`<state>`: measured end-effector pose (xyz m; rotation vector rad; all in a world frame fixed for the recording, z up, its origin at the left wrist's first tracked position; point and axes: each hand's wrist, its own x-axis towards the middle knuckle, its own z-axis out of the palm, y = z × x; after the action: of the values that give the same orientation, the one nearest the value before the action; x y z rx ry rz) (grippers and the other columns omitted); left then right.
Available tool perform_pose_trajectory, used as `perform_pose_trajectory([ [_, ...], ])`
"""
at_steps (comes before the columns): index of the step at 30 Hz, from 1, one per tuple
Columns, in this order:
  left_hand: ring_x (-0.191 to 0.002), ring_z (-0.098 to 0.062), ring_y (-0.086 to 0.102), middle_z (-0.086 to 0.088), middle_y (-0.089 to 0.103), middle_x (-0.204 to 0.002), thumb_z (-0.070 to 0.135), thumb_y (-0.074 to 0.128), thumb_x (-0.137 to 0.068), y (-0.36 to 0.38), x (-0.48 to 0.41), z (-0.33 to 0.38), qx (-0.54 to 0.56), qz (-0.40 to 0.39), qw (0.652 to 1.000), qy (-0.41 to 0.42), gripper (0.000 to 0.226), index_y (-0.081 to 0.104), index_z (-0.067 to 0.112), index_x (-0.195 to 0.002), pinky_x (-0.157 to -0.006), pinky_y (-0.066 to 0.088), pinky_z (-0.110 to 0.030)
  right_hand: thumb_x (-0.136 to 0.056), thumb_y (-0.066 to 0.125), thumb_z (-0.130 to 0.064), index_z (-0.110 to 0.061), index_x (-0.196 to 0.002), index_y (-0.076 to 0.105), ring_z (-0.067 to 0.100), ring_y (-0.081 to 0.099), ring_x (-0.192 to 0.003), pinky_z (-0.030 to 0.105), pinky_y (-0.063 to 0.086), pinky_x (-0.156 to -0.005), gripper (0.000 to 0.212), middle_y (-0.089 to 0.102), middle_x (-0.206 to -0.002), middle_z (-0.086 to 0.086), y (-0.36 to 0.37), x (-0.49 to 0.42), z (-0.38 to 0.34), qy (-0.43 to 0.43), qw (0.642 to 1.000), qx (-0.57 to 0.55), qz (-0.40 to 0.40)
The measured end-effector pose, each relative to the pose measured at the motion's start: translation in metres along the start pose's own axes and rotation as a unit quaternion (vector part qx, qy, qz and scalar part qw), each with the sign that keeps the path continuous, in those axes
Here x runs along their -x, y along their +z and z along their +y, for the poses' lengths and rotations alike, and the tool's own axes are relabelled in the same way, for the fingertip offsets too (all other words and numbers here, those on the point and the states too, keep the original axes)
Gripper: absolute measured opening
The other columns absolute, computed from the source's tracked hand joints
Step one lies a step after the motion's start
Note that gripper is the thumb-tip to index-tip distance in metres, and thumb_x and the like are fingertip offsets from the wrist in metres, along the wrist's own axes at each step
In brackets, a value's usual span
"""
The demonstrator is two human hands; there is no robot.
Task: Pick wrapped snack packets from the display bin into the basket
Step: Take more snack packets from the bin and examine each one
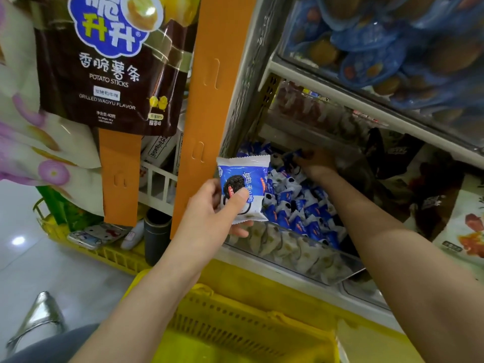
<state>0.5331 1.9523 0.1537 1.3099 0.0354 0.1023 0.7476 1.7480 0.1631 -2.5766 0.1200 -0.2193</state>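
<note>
My left hand (209, 213) pinches a blue-and-white wrapped snack packet (245, 179) with a dark cookie picture, held upright in front of the display bin. My right hand (315, 163) reaches deep into the clear display bin (288, 247), its fingers curled around another blue packet (293, 155) at the back of the pile. Many more blue-and-white packets (301, 208) fill the bin. The yellow perforated basket (235, 318) sits directly below my arms, at the bottom of the view.
An orange shelf post (209, 100) stands left of the bin, with a hanging brown potato-sticks bag (112, 74). A second yellow basket (104, 252) with a phone and a dark bottle sits on the floor at left. Shelves of blue packs hang above.
</note>
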Motion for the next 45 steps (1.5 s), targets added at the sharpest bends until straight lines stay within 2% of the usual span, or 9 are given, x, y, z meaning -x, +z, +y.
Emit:
perform_pose_trajectory([
  [5, -0.055, -0.008, 0.061, -0.005, 0.066, -0.092, 0.027, 0.052, -0.092, 0.004, 0.008, -0.001, -0.012, 0.001, 1.000, -0.010, 0.024, 0.051, 0.016, -0.113, -0.046, 0.048, -0.018, -0.092, 0.057, -0.026, -0.004, -0.111, 0.063, 0.026, 0.060, -0.103, 0.026, 0.043, -0.083, 0.030, 0.064, -0.113, 0.013, -0.031, 0.035, -0.020, -0.056, 0.990, -0.075, 0.105],
  [9, -0.055, -0.007, 0.060, -0.005, 0.062, -0.094, 0.028, 0.048, -0.095, 0.002, 0.017, -0.005, -0.021, 0.005, 0.999, -0.029, 0.014, 0.050, 0.020, -0.106, -0.044, 0.045, -0.017, -0.088, 0.062, -0.025, -0.012, -0.105, 0.064, 0.001, 0.056, -0.076, -0.002, 0.038, -0.062, 0.021, 0.060, -0.093, -0.006, -0.052, 0.090, -0.033, -0.068, 0.972, -0.207, 0.091],
  [13, -0.057, -0.010, 0.060, -0.004, 0.062, -0.095, 0.028, 0.044, -0.097, 0.001, 0.027, -0.009, -0.026, 0.018, 0.998, -0.054, 0.005, 0.047, 0.026, -0.093, -0.042, 0.046, -0.016, -0.085, 0.065, -0.031, -0.012, -0.109, 0.065, 0.008, 0.065, -0.079, 0.021, 0.051, -0.072, 0.031, 0.070, -0.094, -0.002, -0.060, 0.150, -0.035, -0.023, 0.954, -0.298, -0.022],
  [22, -0.092, -0.012, 0.064, 0.003, 0.064, -0.109, 0.055, 0.056, -0.076, 0.004, 0.055, -0.002, -0.024, -0.110, 0.989, -0.099, 0.056, 0.046, 0.024, -0.123, -0.060, 0.052, -0.023, -0.084, 0.066, -0.018, -0.018, -0.096, 0.060, -0.005, 0.063, -0.066, 0.008, 0.045, -0.054, 0.013, 0.068, -0.087, -0.002, -0.042, 0.251, -0.048, -0.033, 0.923, -0.354, -0.148],
  [30, -0.105, -0.005, 0.061, 0.007, 0.065, -0.115, 0.040, 0.055, -0.084, -0.002, 0.057, 0.001, -0.031, -0.146, 0.988, -0.049, 0.048, 0.046, 0.028, -0.129, -0.094, 0.047, -0.031, -0.092, 0.054, -0.026, -0.017, -0.117, 0.056, 0.012, 0.061, -0.105, 0.031, 0.051, -0.093, 0.027, 0.063, -0.114, 0.001, -0.044, 0.261, -0.048, -0.010, 0.932, -0.345, -0.114],
  [33, -0.107, -0.012, 0.061, 0.003, 0.066, -0.114, 0.042, 0.054, -0.079, -0.003, 0.059, 0.004, -0.010, -0.170, 0.984, -0.045, 0.048, 0.051, 0.027, -0.124, -0.090, 0.049, -0.035, -0.091, 0.054, -0.027, -0.014, -0.120, 0.055, 0.019, 0.065, -0.102, 0.032, 0.054, -0.088, 0.031, 0.066, -0.113, 0.007, -0.044, 0.257, -0.045, 0.017, 0.907, -0.377, -0.188],
  [36, -0.097, -0.016, 0.066, -0.002, 0.068, -0.109, 0.041, 0.055, -0.076, -0.003, 0.059, 0.006, -0.009, -0.191, 0.981, -0.037, 0.046, 0.054, 0.024, -0.119, -0.065, 0.055, -0.028, -0.094, 0.051, -0.027, -0.010, -0.114, 0.060, 0.028, 0.066, -0.099, 0.038, 0.055, -0.087, 0.028, 0.069, -0.107, 0.013, -0.045, 0.254, -0.042, 0.009, 0.893, -0.371, -0.256],
  [42, -0.085, -0.008, 0.068, 0.006, 0.072, -0.090, 0.034, 0.059, -0.084, -0.009, 0.050, 0.003, -0.016, -0.095, 0.995, -0.039, 0.025, 0.060, 0.023, -0.107, -0.066, 0.056, -0.027, -0.092, 0.056, -0.026, 0.003, -0.107, 0.061, 0.022, 0.057, -0.078, 0.023, 0.056, -0.066, 0.033, 0.060, -0.097, 0.031, -0.041, 0.220, -0.033, 0.030, 0.905, -0.393, -0.158],
  [45, -0.085, -0.017, 0.069, -0.003, 0.069, -0.095, 0.026, 0.057, -0.090, -0.013, 0.039, 0.004, -0.024, -0.024, 0.998, -0.051, 0.021, 0.057, 0.016, -0.108, -0.067, 0.058, -0.033, -0.093, 0.055, -0.024, 0.004, -0.088, 0.060, 0.008, 0.055, -0.059, 0.018, 0.054, -0.059, 0.029, 0.050, -0.076, 0.014, -0.048, 0.173, -0.033, 0.032, 0.932, -0.360, -0.039],
])
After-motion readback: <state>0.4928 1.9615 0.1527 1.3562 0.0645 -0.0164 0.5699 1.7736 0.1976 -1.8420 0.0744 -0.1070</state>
